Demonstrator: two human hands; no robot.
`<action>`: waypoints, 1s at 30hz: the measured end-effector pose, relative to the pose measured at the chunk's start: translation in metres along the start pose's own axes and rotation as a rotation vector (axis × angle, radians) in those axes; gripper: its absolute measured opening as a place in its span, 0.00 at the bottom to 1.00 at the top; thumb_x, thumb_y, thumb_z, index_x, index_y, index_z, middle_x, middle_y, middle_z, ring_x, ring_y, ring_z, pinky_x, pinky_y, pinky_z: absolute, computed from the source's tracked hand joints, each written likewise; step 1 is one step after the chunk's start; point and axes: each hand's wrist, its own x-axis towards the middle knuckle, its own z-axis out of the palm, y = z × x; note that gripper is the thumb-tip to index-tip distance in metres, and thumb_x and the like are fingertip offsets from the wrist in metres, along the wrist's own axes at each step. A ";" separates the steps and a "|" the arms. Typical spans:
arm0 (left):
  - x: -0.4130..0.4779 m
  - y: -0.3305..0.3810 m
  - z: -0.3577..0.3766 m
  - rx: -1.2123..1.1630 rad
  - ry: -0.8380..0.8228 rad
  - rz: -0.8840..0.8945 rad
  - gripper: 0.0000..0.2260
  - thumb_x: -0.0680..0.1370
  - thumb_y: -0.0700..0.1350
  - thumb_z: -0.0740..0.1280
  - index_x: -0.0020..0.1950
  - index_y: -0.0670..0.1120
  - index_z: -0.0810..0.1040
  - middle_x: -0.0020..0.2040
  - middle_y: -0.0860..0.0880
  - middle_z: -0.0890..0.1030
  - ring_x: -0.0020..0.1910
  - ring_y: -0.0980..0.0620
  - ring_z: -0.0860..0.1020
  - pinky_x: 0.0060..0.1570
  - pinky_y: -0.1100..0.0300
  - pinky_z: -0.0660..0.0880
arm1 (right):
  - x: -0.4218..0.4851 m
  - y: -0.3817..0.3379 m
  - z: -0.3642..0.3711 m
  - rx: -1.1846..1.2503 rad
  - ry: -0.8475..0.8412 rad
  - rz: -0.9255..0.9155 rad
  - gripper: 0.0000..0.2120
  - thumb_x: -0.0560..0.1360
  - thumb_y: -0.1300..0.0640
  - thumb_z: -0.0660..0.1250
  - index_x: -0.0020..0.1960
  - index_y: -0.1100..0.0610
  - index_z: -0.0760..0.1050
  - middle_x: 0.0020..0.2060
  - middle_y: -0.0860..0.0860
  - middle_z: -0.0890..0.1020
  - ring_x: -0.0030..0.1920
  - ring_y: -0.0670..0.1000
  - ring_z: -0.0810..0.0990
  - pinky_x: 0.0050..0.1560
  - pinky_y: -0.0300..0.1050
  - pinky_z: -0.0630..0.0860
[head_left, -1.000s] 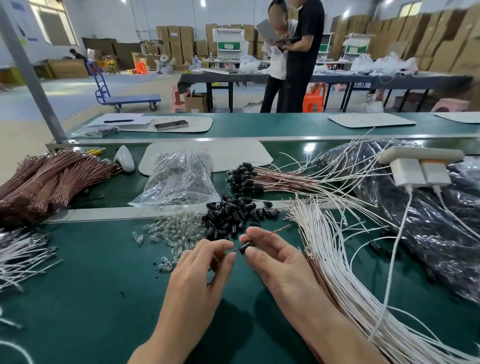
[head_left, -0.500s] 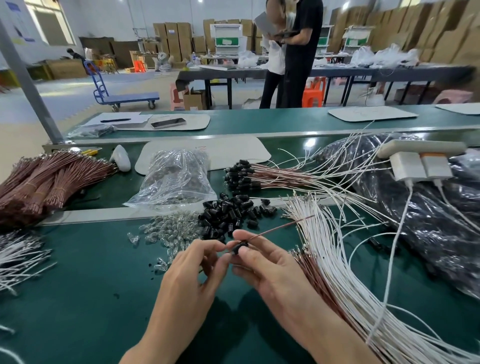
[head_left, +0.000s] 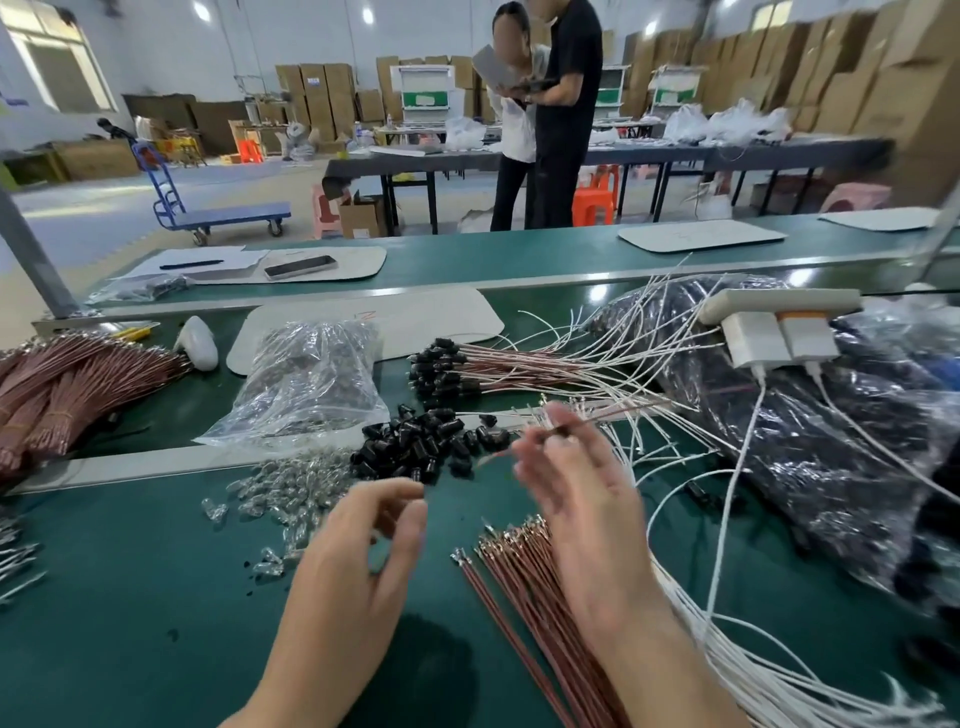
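The right fingertips (head_left: 556, 418) pinch one brown wire (head_left: 618, 414) near its dark middle section. The wire lies level above the table (head_left: 130, 597), just right of the caps (head_left: 426, 441), with its far end pointing right over the white wires (head_left: 727, 649). The right hand (head_left: 582, 499) is raised above the brown bundle (head_left: 524, 582).

The left hand (head_left: 358, 551) sits near and left of the wire, thumb and forefinger curled close together. Motion blur hides whether they hold a part.

Bulbs (head_left: 291, 488) lie loose to the left of the caps.

Hazards, as judged:
- Slip. The pinch is light and the wire thin, so a fast move could pull it free.
- Snag. The free end could catch in the white wires and drag them.
- Scatter. The left hand passes close to the bulbs and caps, and a low sweep could knock them across the table.
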 end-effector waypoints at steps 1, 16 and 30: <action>0.007 0.010 0.007 0.005 -0.065 -0.008 0.06 0.81 0.60 0.59 0.52 0.63 0.75 0.47 0.64 0.79 0.48 0.62 0.78 0.44 0.72 0.72 | 0.005 -0.007 -0.008 0.006 0.098 -0.093 0.10 0.74 0.56 0.68 0.52 0.48 0.84 0.49 0.51 0.86 0.52 0.50 0.85 0.56 0.43 0.81; 0.069 0.110 0.130 0.710 -0.614 -0.077 0.16 0.80 0.43 0.64 0.35 0.47 0.63 0.34 0.49 0.67 0.39 0.44 0.70 0.40 0.55 0.62 | 0.030 -0.020 -0.052 0.015 0.702 -0.318 0.13 0.81 0.63 0.62 0.52 0.47 0.80 0.45 0.47 0.83 0.46 0.44 0.83 0.52 0.39 0.78; 0.102 0.123 0.039 -0.625 -0.299 -0.259 0.09 0.86 0.49 0.57 0.54 0.46 0.71 0.33 0.51 0.83 0.25 0.55 0.75 0.25 0.63 0.73 | 0.009 -0.049 -0.052 0.459 0.097 -0.187 0.10 0.78 0.61 0.66 0.57 0.53 0.81 0.46 0.52 0.83 0.46 0.52 0.83 0.50 0.44 0.81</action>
